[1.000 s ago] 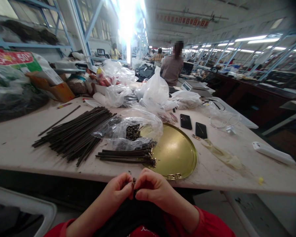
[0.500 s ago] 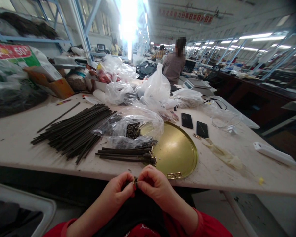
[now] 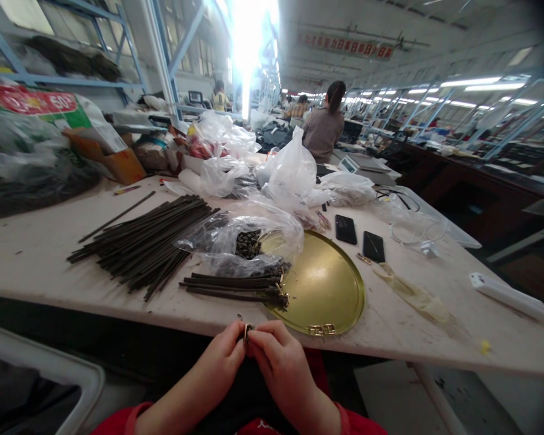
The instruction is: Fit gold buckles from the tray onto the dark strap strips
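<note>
Both hands meet just below the table edge: left hand [image 3: 224,360] and right hand [image 3: 276,356] are pinched fingertip to fingertip around a small brassy metal fitting [image 3: 246,331], sitting on the end of a dark strap that drops down between the wrists.

Room is a long factory hall, blue steel racking on both sides, strip lights on the right and a blown-out bright opening at the far end. A red banner [image 3: 346,47] with light characters hangs from the ceiling, too small for me to read. Another person [image 3: 324,125] sits further down, back turned.

The pale worktable [image 3: 27,254] is scuffed and pretty crowded. Far left there's a sack [image 3: 36,107] with a red label showing "50". Then a fanned pile of dark straps [image 3: 147,241], a clear plastic bag [image 3: 245,235] holding small dark hardware, a round brass-coloured tray [image 3: 326,284], a few finished straps [image 3: 236,287] lying at its left edge, two black phones [image 3: 360,237], and two little gold buckles [image 3: 323,330] on the tray's near rim.
</note>
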Demonstrator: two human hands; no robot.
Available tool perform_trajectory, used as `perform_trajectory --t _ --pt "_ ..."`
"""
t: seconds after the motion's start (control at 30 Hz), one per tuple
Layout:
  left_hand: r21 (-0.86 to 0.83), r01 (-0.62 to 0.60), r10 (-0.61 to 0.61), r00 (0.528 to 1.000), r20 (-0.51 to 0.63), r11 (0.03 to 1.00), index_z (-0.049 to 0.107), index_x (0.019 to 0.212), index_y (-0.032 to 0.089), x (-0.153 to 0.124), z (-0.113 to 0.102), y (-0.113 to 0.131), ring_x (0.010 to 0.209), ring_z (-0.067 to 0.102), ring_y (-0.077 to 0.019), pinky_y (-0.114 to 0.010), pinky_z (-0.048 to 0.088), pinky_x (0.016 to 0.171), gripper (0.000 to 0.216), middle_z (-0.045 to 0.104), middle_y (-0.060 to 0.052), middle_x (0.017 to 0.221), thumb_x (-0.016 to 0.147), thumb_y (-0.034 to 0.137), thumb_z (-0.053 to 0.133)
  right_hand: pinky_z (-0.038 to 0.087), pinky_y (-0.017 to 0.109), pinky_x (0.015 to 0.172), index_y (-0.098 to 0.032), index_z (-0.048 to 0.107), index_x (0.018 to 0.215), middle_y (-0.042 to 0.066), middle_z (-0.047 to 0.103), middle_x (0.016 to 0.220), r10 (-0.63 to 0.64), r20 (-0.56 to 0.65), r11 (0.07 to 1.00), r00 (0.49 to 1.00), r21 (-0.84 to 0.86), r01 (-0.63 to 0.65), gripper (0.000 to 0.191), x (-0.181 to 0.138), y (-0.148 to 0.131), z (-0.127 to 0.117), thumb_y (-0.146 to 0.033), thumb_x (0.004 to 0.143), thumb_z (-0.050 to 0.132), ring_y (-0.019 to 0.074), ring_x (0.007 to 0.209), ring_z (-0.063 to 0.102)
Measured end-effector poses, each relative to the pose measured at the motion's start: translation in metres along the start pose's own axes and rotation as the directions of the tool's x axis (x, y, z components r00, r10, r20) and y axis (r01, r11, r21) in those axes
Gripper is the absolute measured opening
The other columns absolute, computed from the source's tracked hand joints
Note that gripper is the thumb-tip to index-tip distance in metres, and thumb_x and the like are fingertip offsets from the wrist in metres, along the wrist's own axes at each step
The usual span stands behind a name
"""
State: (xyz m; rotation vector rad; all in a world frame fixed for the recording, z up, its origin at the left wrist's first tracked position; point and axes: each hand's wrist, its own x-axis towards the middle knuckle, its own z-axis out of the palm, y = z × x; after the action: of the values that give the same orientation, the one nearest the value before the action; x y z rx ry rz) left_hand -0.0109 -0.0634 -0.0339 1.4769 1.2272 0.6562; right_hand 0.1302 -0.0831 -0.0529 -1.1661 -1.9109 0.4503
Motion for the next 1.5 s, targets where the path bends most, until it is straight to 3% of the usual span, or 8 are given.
perform_trajectory --t 0.17,0.43,0.53,0.7,0.97,1.13,1.27,1.5 --pt "-0.082 0.046 -0.045 0.999 0.012 0.996 0.058 0.093 0.016 -0.002 -0.001 -0.002 0.092 0.058 -0.0224 -0.031 0.043 0.085 0.024 0.068 -0.007 0.096 0.074 0.022 0.044 0.052 0.031 0.071 -0.021 0.055 0.110 0.009 0.063 0.092 -0.086 0.000 0.996 0.996 -0.034 0.086 0.029 -0.005 0.001 0.005 -0.013 0.083 0.048 0.0193 0.082 0.060" --pt "-0.009 0.116 -0.116 0.992 -0.057 0.993 0.045 0.124 0.010 -0.004 0.001 -0.015 0.124 0.038 -0.0254 -0.039 0.023 0.107 0.052 0.047 -0.014 0.133 0.074 0.023 0.044 0.050 0.030 0.066 -0.020 0.060 0.098 0.007 0.063 0.083 -0.011 -0.006 1.000 1.000 -0.019 0.011 0.024 -0.009 0.009 0.012 -0.011 0.082 0.045 0.0177 0.075 0.059" --pt "0.007 0.047 -0.047 0.998 -0.030 0.999 0.036 0.131 0.006 -0.005 -0.001 -0.014 0.119 0.044 -0.0254 -0.038 0.029 0.103 0.057 0.052 -0.015 0.126 0.076 0.021 0.041 0.048 0.028 0.065 -0.020 0.061 0.088 0.004 0.062 0.079 0.167 0.015 0.970 0.986 0.175 -0.167 0.020 -0.006 0.009 0.011 -0.008 0.078 0.048 0.0160 0.072 0.058" --pt "0.016 -0.073 0.072 0.995 0.065 0.997 0.024 0.136 0.009 -0.007 -0.005 -0.006 0.092 0.059 -0.0206 -0.032 0.042 0.087 0.056 0.065 -0.007 0.093 0.083 0.023 0.037 0.049 0.024 0.063 -0.019 0.056 0.091 0.001 0.061 0.077 0.404 0.086 0.780 0.911 0.488 -0.392 0.016 0.001 0.009 0.004 -0.014 0.076 0.053 0.0133 0.068 0.059" --pt "-0.028 -0.121 0.122 0.992 0.032 0.992 0.020 0.139 0.019 -0.008 -0.002 -0.016 0.104 0.054 -0.0190 -0.027 0.040 0.091 0.056 0.063 -0.004 0.104 0.086 0.023 0.037 0.047 0.027 0.067 -0.023 0.058 0.097 0.004 0.063 0.083 0.017 -0.044 0.990 0.999 0.141 -0.011 0.025 0.003 0.003 -0.005 -0.008 0.081 0.047 0.0162 0.075 0.058" --pt "-0.016 -0.136 0.136 0.989 0.053 0.991 0.017 0.140 0.022 -0.005 -0.004 -0.017 0.100 0.057 -0.0188 -0.028 0.041 0.090 0.057 0.064 -0.004 0.106 0.086 0.023 0.037 0.047 0.027 0.068 -0.023 0.057 0.098 0.003 0.062 0.082 0.068 -0.045 0.971 0.997 0.231 -0.056 0.024 0.002 0.007 0.000 -0.009 0.080 0.049 0.0152 0.075 0.057" --pt "0.012 -0.159 0.157 0.983 0.093 0.987 0.032 0.136 0.026 -0.004 -0.009 -0.017 0.103 0.056 -0.0198 -0.027 0.040 0.091 0.051 0.062 -0.004 0.113 0.085 0.024 0.041 0.047 0.026 0.067 -0.022 0.052 0.106 0.000 0.060 0.080 0.323 0.071 0.818 0.944 0.481 -0.316 0.028 0.006 0.012 0.002 -0.015 0.079 0.052 0.0135 0.071 0.058" --pt "-0.060 -0.191 0.197 0.974 0.115 0.980 0.061 0.106 0.025 0.003 -0.011 -0.018 0.063 0.052 -0.0140 -0.021 0.042 0.064 0.028 0.057 0.002 0.064 0.085 0.032 0.043 0.039 0.020 0.052 -0.018 0.053 0.091 -0.006 0.051 0.062 0.506 0.389 0.291 0.770 0.763 -0.577 0.035 0.031 0.011 0.000 -0.036 0.066 0.071 0.0081 0.054 0.049"
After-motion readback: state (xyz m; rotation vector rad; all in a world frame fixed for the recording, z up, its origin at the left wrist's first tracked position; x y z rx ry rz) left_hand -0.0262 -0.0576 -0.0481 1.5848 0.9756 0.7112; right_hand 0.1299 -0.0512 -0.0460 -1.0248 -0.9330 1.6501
